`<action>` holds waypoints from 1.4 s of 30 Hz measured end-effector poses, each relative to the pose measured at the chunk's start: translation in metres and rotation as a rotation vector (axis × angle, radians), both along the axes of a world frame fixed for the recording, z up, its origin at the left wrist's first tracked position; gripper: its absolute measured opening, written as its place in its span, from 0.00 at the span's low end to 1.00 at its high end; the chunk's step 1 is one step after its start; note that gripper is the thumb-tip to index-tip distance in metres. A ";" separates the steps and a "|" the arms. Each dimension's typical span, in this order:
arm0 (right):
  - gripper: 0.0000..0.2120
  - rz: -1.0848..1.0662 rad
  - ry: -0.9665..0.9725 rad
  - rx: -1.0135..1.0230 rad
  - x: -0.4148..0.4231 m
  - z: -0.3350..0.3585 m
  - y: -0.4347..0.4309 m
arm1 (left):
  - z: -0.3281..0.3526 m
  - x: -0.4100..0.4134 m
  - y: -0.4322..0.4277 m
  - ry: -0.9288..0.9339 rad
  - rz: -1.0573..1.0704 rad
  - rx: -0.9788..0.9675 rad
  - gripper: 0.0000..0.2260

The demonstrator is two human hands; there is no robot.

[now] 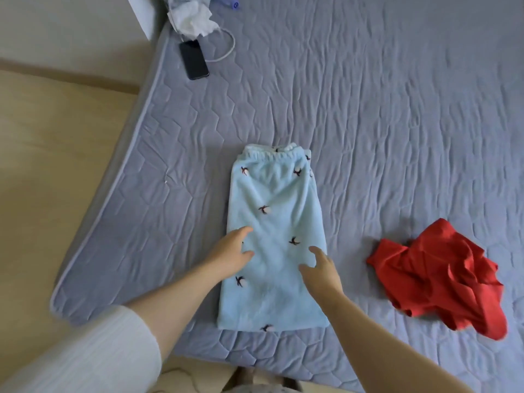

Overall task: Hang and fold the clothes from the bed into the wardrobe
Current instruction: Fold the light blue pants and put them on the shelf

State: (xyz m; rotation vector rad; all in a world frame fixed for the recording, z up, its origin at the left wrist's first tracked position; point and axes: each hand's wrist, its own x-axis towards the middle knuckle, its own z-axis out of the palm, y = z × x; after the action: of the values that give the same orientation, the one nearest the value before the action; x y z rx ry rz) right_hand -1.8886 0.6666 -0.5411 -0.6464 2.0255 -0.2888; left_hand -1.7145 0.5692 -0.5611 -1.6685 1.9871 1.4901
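Ribbed sleeve [85, 350] up front, left hand [232, 255] and right hand [323, 275], grip spread loose, over fluffy pale-blue folded trousers [276, 211] on the quilted bed [382, 109], crumpled red garment [436, 279] nearby.

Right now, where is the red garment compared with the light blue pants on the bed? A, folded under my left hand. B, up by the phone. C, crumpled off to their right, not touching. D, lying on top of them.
C: the red garment lies crumpled on the bed to the right of the light blue pants, with bare quilt showing between them.
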 end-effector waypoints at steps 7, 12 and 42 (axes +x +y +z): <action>0.23 0.409 0.064 0.109 0.015 -0.062 0.054 | -0.060 0.017 0.072 -0.109 -0.272 -0.087 0.30; 0.34 0.969 0.203 0.071 0.010 -0.104 0.092 | -0.104 0.024 0.131 -0.349 -0.597 -0.272 0.39; 0.28 1.139 -0.186 0.556 -0.019 -0.031 0.061 | -0.024 0.032 0.116 -0.391 -0.636 0.480 0.14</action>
State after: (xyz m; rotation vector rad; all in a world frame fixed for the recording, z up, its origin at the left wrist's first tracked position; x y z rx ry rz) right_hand -1.9071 0.7281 -0.5716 -1.2089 1.1971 0.8186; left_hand -1.6830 0.6848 -0.5846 -0.9176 1.5640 1.1594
